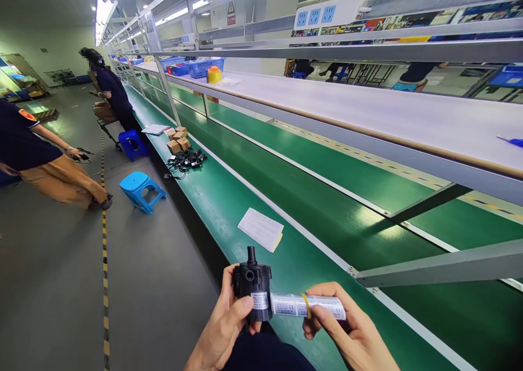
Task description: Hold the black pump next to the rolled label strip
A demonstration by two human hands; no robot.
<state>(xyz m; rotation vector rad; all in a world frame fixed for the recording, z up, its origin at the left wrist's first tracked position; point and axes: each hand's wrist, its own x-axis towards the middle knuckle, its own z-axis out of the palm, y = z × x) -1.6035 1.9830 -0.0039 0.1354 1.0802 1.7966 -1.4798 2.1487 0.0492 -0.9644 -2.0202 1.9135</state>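
Note:
My left hand (223, 327) grips a small black pump (252, 283) with a round port on its side, a nozzle on top and a white label. My right hand (347, 330) holds a rolled white paper (307, 305) bound by a yellow rubber band; the roll's left end touches the pump's label. Both hands hover at the near edge of the green workbench (229, 202), just above my dark-clad lap.
A folded printed sheet (261, 229) lies on the green bench ahead. Farther along sit black cabled adapters (187, 159) and small cardboard boxes (178, 139). Two blue stools (141, 190) stand in the aisle. One person stands at the bench; another person crosses at left.

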